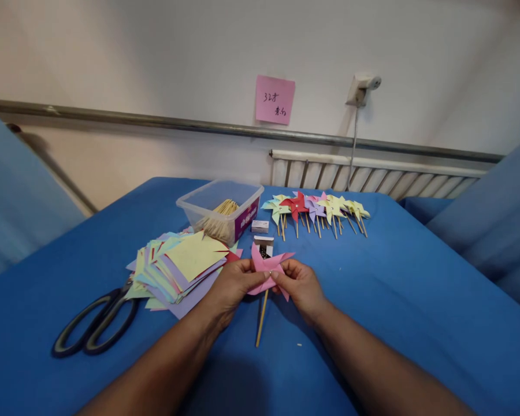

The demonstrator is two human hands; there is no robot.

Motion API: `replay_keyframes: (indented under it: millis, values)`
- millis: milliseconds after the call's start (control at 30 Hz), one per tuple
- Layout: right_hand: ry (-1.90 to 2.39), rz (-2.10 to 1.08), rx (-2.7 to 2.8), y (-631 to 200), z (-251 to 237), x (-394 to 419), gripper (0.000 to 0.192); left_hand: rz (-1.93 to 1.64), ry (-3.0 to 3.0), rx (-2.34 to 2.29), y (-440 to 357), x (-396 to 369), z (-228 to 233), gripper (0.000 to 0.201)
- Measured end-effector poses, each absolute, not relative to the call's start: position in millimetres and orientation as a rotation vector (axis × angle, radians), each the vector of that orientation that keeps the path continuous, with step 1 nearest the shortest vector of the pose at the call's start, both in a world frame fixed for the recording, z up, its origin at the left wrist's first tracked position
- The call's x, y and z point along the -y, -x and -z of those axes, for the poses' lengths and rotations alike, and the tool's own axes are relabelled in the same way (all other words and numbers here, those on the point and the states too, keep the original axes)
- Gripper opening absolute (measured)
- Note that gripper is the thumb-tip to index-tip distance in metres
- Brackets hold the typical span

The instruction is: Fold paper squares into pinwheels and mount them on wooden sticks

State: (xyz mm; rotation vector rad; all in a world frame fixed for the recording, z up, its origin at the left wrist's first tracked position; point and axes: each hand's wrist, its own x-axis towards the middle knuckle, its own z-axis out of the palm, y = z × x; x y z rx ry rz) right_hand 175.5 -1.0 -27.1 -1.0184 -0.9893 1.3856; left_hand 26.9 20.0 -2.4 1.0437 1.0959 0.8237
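A pink paper pinwheel (269, 264) on a thin wooden stick (262, 320) is held between both my hands. My left hand (238, 283) is closed on its left side, thumb near the centre. From the right, my right hand (301, 283) pinches it, with the thumb beside a small shiny pin head at the middle. The stick slants down toward me below the paper. Just behind the pinwheel stands an open small box (265, 245) with dark small pieces inside, partly hidden by the paper.
Left lie a stack of coloured paper sheets (195, 260) and large scissors (97, 323). Behind is a clear plastic tub (221, 188) of wooden sticks, beside a small closed box (260, 226). Several finished pinwheels (316, 208) lie at the back right on the blue tablecloth (394, 300).
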Motion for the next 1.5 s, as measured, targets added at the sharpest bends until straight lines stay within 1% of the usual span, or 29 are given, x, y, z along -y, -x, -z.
replay_keyframes:
  millis: [433,733,933,1500]
  values:
    - [1.005,-1.382,0.948,-173,33,-1,0.036,-0.863,-1.035,-1.106,-29,-21,4,0.033]
    - [0.998,-1.337,0.912,-173,26,0,0.034,-0.898,-1.068,-1.138,-30,-18,6,0.037]
    - [1.007,-1.347,0.914,-175,27,0,0.032,-0.893,-1.058,-1.149,-31,-18,3,0.04]
    - [0.946,-1.426,0.935,-179,36,-2,0.029,-0.825,-1.052,-1.146,-31,-16,-1,0.038]
